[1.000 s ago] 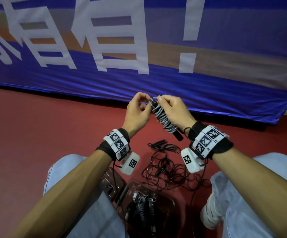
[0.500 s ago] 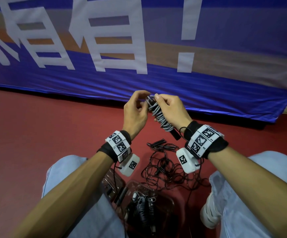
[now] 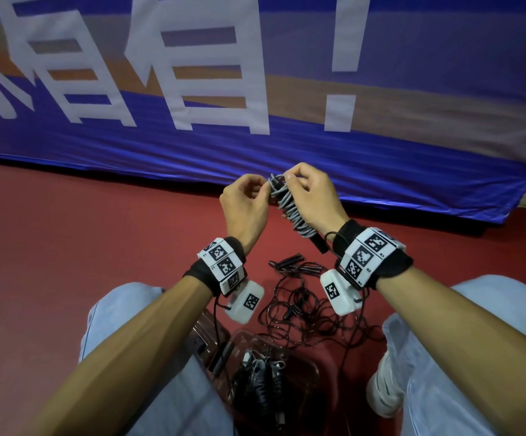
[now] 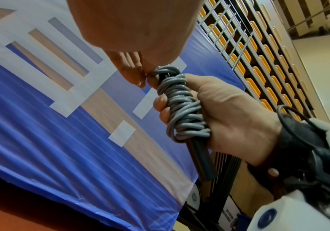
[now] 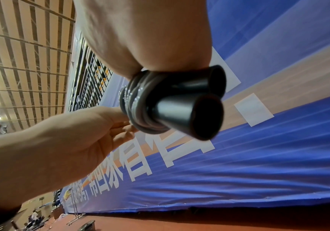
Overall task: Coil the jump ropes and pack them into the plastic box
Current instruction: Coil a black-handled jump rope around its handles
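Grey jump rope (image 3: 290,206) wound tight round its black handles; black ropes (image 3: 302,309) tangled beside clear plastic box (image 3: 310,369).

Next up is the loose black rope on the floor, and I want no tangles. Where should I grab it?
Probably by the paired black handles at the far end of the tangled black rope, coming from above: they lie side by side, rigid, clear of the loops.

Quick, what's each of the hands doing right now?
Left hand: pinches the top of the grey rope.
Right hand: grips the coiled grey rope.
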`<act>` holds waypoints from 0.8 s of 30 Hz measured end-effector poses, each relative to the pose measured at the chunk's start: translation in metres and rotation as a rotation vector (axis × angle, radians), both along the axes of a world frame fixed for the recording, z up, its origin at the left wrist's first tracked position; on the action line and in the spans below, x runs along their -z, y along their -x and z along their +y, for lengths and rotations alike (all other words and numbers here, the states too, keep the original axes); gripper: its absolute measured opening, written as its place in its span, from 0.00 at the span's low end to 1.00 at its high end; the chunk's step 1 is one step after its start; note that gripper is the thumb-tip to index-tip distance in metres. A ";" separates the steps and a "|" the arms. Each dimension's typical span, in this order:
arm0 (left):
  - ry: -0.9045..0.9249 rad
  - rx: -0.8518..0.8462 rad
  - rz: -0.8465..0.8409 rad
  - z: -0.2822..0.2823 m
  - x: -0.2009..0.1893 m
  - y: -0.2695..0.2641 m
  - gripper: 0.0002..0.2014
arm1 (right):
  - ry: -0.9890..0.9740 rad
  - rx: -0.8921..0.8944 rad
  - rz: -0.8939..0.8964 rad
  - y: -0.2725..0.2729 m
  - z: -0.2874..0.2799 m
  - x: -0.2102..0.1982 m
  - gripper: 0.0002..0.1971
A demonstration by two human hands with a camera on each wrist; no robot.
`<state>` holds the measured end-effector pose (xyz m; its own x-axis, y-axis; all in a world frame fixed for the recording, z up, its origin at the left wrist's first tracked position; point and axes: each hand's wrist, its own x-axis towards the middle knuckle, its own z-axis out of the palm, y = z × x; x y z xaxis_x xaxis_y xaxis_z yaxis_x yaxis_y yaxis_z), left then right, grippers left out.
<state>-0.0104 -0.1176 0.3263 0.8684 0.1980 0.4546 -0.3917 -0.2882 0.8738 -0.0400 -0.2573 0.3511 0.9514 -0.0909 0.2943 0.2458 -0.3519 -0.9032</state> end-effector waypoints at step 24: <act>-0.023 0.538 0.232 0.020 -0.002 0.000 0.09 | -0.124 0.007 0.282 0.000 -0.009 0.002 0.09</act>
<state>-0.0106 -0.0977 0.3284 0.9213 -0.3064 0.2394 -0.2874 -0.1220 0.9500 -0.0395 -0.2664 0.3487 0.9932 -0.1161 0.0053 -0.0223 -0.2350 -0.9717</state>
